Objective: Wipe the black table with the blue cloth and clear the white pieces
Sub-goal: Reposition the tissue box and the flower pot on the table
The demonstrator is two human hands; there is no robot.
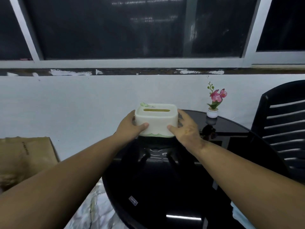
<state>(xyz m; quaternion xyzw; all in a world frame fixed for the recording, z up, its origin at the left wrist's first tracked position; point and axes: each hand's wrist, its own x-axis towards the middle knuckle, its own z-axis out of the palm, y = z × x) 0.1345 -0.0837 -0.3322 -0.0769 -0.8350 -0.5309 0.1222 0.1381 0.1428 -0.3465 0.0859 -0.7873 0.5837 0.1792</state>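
the big dark window (105,27) fills the top, with a white wall (66,103) under it. below that is the round black table (165,187), shiny like a mirror. a black chair (283,126) with slats stands at the right of the table. a brown cardboard box (24,159) sits on the floor (92,210) at the left, near the wall.

my two arms reach out over the table. i hold a white tissue box (156,120) with a green bottom edge and a long slot on top. it is at the far side of the table, touching it or just above it, i cannot tell which. my left hand (130,128) grips the left side of the box, thumb on the front, fingers round the side. my right hand (185,128) grips the right side the same way. both grips are closed on the box.

a little white pot with pink flowers (214,103) stands on the table at the far right, apart from the box. a bit of pale blue cloth (239,215) shows at the bottom right, under my right arm, by the table edge. a small tag (133,200) is on the table near me.
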